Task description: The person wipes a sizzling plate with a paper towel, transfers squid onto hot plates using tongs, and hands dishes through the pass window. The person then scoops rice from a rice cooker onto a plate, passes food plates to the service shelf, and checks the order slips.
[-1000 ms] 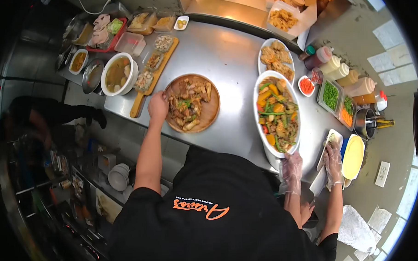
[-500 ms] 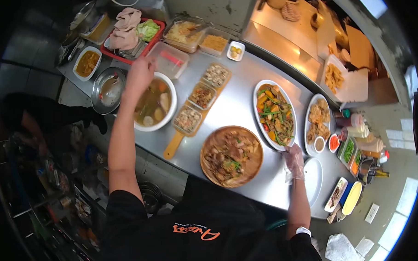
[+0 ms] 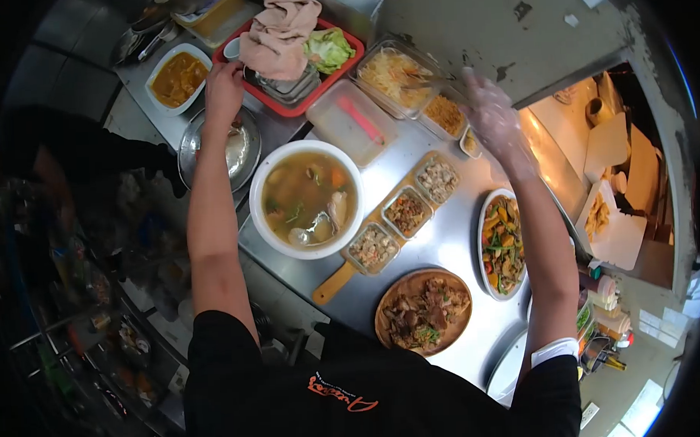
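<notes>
Bare and with fingers curled, my left hand [image 3: 224, 90] is at the left edge of the red tray [image 3: 296, 109], beside a small white cup [image 3: 233, 48]. What its fingers hold, if anything, is hidden. Below it is a metal bowl [image 3: 244, 154]. My right hand [image 3: 494, 112], in a clear plastic glove, is at the handle end of a metal serving utensil [image 3: 431, 81]. That utensil rests in a clear container of pale shreds [image 3: 387, 78]. Blur hides whether the gloved fingers close on it. A container of golden crumbs [image 3: 444, 115] sits just below.
A large white soup bowl [image 3: 262, 233] stands left of a wooden board [image 3: 335, 285] bearing glass dishes. Nearer me is a wooden plate of meat [image 3: 423, 312]. A vegetable platter [image 3: 501, 244] lies under my right forearm. A pink cloth [image 3: 282, 28] lies in the tray.
My left hand has moved from the clear lid to the red tray's edge. My right hand has left the vegetable platter's rim and reached the shreds container. The view has shifted left.
</notes>
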Demonstrator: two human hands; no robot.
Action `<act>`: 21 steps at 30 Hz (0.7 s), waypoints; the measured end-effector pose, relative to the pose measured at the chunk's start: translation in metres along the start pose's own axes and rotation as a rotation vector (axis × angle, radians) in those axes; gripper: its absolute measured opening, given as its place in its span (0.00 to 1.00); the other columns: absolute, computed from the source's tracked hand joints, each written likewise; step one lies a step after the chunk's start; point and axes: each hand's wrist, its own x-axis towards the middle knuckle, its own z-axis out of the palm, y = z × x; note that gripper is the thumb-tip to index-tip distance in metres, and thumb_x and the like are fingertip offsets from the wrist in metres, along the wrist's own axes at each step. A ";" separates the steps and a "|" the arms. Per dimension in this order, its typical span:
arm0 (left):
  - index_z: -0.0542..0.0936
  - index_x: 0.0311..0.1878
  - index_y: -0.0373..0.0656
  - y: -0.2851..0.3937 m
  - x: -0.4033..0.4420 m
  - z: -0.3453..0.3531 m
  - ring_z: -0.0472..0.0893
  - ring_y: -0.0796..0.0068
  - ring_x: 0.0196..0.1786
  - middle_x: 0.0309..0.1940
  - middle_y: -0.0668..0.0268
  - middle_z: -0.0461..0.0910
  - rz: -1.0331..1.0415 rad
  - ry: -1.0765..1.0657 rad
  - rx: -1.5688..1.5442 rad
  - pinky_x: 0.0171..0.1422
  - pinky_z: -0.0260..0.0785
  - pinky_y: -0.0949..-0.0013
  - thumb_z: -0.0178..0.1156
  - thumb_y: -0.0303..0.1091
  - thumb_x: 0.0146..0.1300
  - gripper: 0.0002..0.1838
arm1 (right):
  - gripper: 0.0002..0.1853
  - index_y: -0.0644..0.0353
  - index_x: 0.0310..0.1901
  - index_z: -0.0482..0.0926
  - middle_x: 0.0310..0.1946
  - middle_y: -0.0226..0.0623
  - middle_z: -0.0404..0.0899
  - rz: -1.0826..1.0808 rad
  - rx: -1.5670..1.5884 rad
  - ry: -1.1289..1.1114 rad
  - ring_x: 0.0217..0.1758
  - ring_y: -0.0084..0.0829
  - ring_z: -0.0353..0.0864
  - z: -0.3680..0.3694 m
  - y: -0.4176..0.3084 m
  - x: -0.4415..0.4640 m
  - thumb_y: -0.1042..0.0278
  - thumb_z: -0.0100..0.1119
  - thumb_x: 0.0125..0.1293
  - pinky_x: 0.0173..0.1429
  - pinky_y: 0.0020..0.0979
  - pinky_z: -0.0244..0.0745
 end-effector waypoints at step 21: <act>0.68 0.57 0.35 0.005 0.024 0.016 0.70 0.43 0.62 0.56 0.45 0.72 -0.154 -0.244 -0.074 0.66 0.63 0.49 0.70 0.27 0.46 0.33 | 0.18 0.66 0.54 0.73 0.49 0.60 0.78 0.079 0.613 0.098 0.57 0.57 0.77 0.024 -0.082 0.093 0.79 0.51 0.60 0.59 0.50 0.73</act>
